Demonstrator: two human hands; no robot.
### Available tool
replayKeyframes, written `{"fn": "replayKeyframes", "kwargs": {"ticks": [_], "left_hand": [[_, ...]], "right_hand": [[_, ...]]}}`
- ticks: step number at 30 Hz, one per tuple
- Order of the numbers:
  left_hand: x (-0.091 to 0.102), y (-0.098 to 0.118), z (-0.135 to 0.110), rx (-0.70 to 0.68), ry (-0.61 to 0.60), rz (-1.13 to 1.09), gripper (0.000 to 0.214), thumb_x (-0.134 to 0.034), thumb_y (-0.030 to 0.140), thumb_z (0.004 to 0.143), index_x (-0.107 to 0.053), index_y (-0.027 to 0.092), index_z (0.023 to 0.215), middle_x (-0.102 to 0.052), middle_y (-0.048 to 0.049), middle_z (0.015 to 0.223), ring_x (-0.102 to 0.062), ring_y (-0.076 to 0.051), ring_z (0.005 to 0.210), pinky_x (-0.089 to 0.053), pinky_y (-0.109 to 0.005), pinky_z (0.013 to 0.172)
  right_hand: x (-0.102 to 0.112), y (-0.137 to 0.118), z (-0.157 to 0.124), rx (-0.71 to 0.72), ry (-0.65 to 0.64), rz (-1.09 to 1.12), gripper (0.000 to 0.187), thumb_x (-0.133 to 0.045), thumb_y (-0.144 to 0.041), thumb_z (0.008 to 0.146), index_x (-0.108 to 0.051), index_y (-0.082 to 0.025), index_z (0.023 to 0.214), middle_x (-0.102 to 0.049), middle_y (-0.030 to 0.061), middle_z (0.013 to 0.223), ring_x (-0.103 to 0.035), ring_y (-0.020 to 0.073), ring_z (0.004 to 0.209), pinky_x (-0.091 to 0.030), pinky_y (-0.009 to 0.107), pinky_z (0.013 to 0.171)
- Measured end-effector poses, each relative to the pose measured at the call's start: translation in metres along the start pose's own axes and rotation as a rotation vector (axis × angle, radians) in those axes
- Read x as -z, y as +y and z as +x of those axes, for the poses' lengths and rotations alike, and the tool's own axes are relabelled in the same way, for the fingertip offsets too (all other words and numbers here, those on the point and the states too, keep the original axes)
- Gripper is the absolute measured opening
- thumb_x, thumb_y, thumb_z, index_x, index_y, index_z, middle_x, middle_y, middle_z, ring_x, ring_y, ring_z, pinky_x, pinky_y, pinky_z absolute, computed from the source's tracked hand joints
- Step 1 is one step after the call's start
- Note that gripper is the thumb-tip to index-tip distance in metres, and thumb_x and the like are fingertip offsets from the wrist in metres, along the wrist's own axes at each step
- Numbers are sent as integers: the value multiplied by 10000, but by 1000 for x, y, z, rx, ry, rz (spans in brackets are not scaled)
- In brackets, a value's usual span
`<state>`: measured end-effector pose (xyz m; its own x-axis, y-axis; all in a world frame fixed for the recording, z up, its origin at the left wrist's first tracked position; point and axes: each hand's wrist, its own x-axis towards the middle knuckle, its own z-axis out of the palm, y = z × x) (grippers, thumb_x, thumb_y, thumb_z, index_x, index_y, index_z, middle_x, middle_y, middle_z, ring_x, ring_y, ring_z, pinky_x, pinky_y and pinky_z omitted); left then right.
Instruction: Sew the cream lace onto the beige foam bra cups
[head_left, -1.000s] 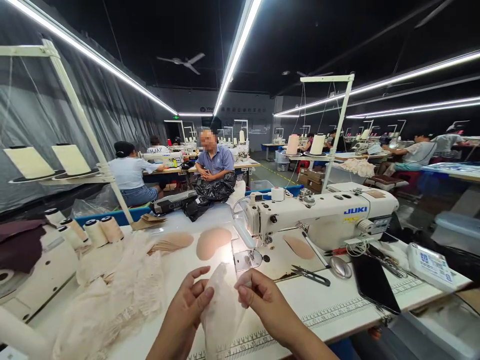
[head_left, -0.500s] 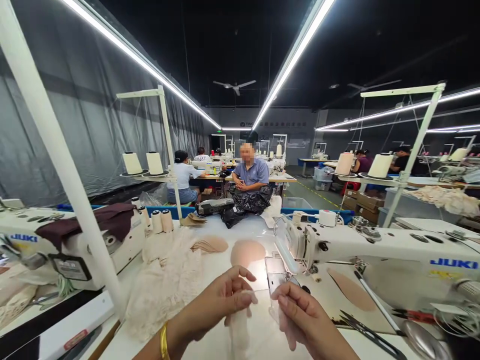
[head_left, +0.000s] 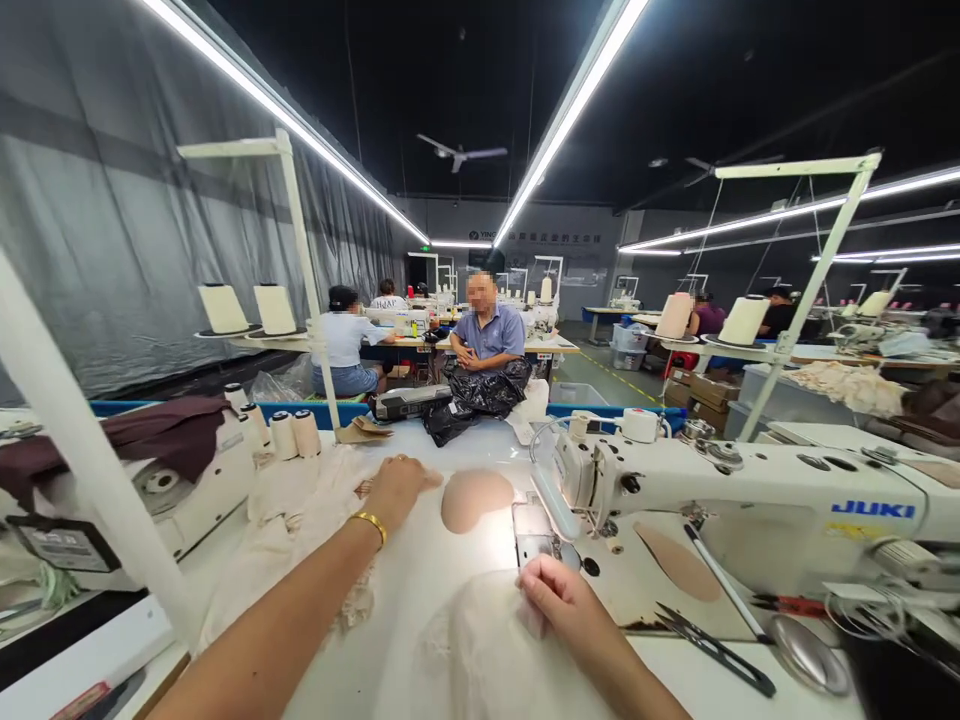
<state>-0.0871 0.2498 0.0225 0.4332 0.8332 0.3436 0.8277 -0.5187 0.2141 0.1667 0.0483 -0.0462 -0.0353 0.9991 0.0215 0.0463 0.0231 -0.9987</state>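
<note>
My right hand [head_left: 556, 598] is closed in a pinch on the edge of a sheer cream fabric [head_left: 480, 640], which drapes over the front of the white table beside the sewing machine's needle area. My left hand [head_left: 401, 490] is stretched forward over the stack of beige oval fabric pieces [head_left: 363, 489], covering most of it. Its fingers are largely hidden behind the back of the hand, so I cannot see whether it grips a piece. A beige rounded piece [head_left: 474, 500] lies flat just right of that hand.
A white sewing machine [head_left: 750, 490] stands at right, with another beige piece [head_left: 679, 560], black scissors [head_left: 716, 650] and a silver oval object [head_left: 808, 655] near it. Crumpled cream lace fabric [head_left: 292, 530] lies left. Thread cones [head_left: 292, 435] and a black plastic bag [head_left: 484, 395] stand behind; a person sits beyond.
My left hand has left the sheer fabric and moved forward and left to the stack of beige pieces. My right hand keeps its pinch on the fabric. The view has shifted slightly.
</note>
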Motion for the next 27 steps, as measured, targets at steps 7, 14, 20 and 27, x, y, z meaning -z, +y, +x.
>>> {"fn": "replayKeyframes", "kwargs": {"ticks": [7, 14, 20, 27], "left_hand": [[24, 44, -42, 192, 169, -538, 325, -519, 378, 978, -550, 195, 1245, -753, -93, 1059, -744, -276, 953, -623, -422, 827], [26, 120, -127, 379, -127, -1255, 799, -799, 551, 808, -411, 286, 1454, -766, -1, 846, -713, -255, 938, -609, -407, 879], [26, 129, -139, 310, -190, -986, 622, -748, 602, 795, -590, 260, 1289, -790, -79, 1058, -702, -315, 997, -551, -462, 941], [58, 115, -109, -132, -480, -772, 871, -805, 593, 787, -498, 309, 1551, -460, -101, 1661, -385, -386, 1529, -276, -537, 1270]], "right_hand": [[6, -14, -2, -88, 5, 27, 419, -697, -638, 894, -608, -231, 849, -591, -38, 638, -522, 155, 566, -365, 288, 569], [6, -17, -5, -58, -22, 60, 682, -494, -872, 899, -626, -203, 889, -667, 5, 697, -524, 141, 575, -351, 272, 563], [1, -25, -12, -13, 9, 11, 512, -772, -682, 782, -573, -214, 840, -600, -39, 690, -593, 156, 641, -403, 274, 627], [-12, -62, -36, 83, -58, -176, 106, -695, -279, 826, -655, -194, 777, -587, -39, 654, -559, 148, 622, -404, 277, 630]]}}
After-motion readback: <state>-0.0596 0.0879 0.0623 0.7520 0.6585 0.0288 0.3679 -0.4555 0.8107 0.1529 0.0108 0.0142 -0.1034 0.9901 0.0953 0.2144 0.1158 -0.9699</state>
